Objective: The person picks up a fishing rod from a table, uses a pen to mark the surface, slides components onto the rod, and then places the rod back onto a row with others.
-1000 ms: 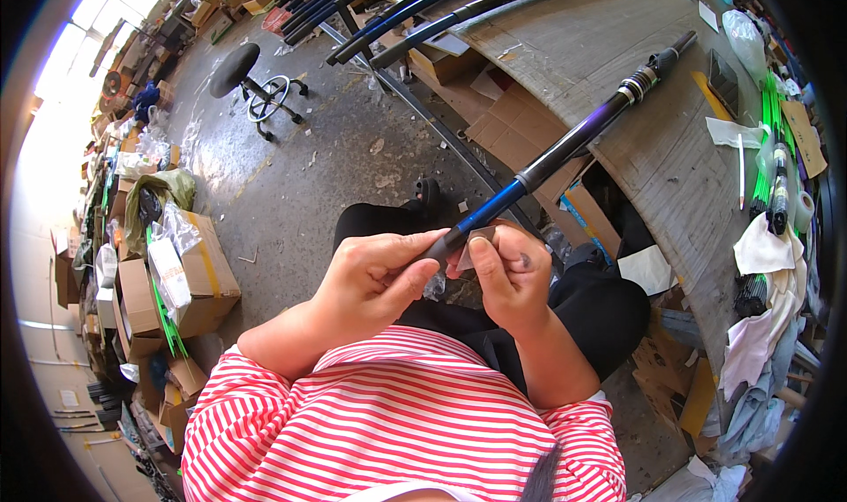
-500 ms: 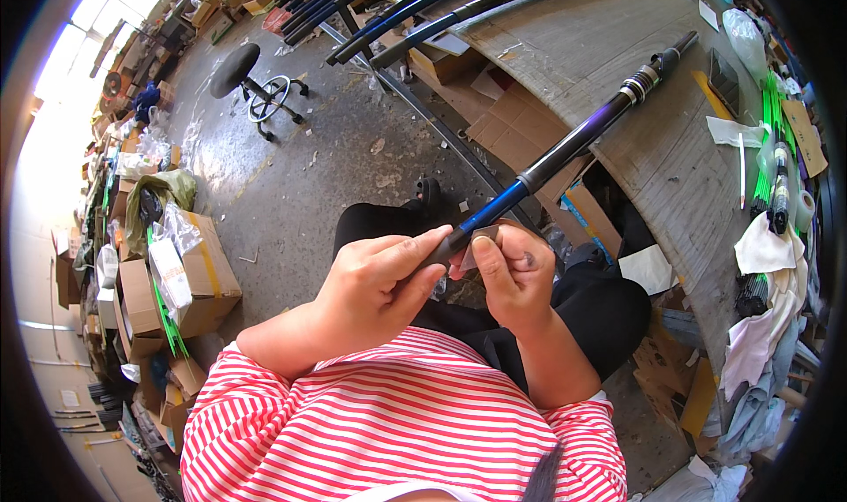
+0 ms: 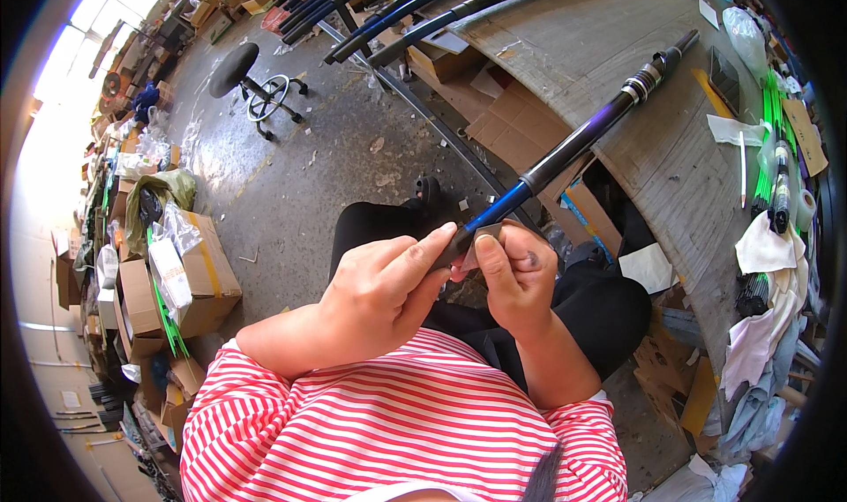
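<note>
A dark fishing rod [image 3: 578, 140] with a blue and purple sheen slants from my lap up to the right over the workbench. My left hand [image 3: 375, 281] is closed round its near, black end, the index finger stretched along the shaft. Close beside it, my right hand [image 3: 520, 277] pinches a small flat grey-brown piece [image 3: 486, 232] between thumb and fingers, against or right next to the rod. Something pinkish shows under that piece; I cannot make out what it is.
The wooden workbench [image 3: 547, 48] carries several more rods [image 3: 494, 6] at its far edge. Green sticks [image 3: 769, 114] and cloths [image 3: 766, 246] lie at the right. A round black stool [image 3: 236, 70] stands on the floor, with cardboard boxes [image 3: 212, 259] to the left.
My left hand has shifted very slightly on the rod's near end, and the small piece in my right hand has tilted a little. The rod has hardly moved.
</note>
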Available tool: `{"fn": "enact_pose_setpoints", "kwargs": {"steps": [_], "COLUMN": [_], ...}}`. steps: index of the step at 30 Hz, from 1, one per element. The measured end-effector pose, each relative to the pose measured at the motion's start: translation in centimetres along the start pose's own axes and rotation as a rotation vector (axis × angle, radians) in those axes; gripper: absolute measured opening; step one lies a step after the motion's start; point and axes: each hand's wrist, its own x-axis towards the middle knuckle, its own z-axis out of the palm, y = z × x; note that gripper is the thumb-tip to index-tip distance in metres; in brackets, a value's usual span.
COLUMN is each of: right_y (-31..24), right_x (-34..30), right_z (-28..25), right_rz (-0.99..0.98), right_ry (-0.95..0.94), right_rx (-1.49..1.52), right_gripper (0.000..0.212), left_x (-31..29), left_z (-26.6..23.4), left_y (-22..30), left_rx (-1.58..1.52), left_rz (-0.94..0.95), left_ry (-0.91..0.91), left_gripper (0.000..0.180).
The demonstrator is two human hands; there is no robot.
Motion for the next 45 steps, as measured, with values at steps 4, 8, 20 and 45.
{"fn": "enact_pose_setpoints", "kwargs": {"steps": [4, 8, 20, 45], "right_y": [0.3, 0.5, 0.6, -0.1], "right_x": [0.0, 0.1, 0.1, -0.1], "right_z": [-0.1, 0.1, -0.1, -0.1], "right_rz": [-0.020, -0.037, -0.076, 0.008], "right_ry": [-0.006, -0.004, -0.003, 0.031], "right_rx": [0.063, 0.049, -0.061, 0.010], "right_gripper": [0.018, 0.018, 0.016, 0.017], "left_x": [-0.3, -0.3, -0.5, -0.3], "left_z": [0.0, 0.4, 0.3, 0.6], "left_y": [-0.3, -0.6, -0.7, -0.3], "left_rx": [-0.214, -0.442, -0.399, -0.075], "left_rz": [-0.164, -0.268, -0.268, -0.021], "left_ry": [-0.011, 0.018, -0.014, 0.028], "left_gripper": [0.034, 0.028, 0.028, 0.037]}}
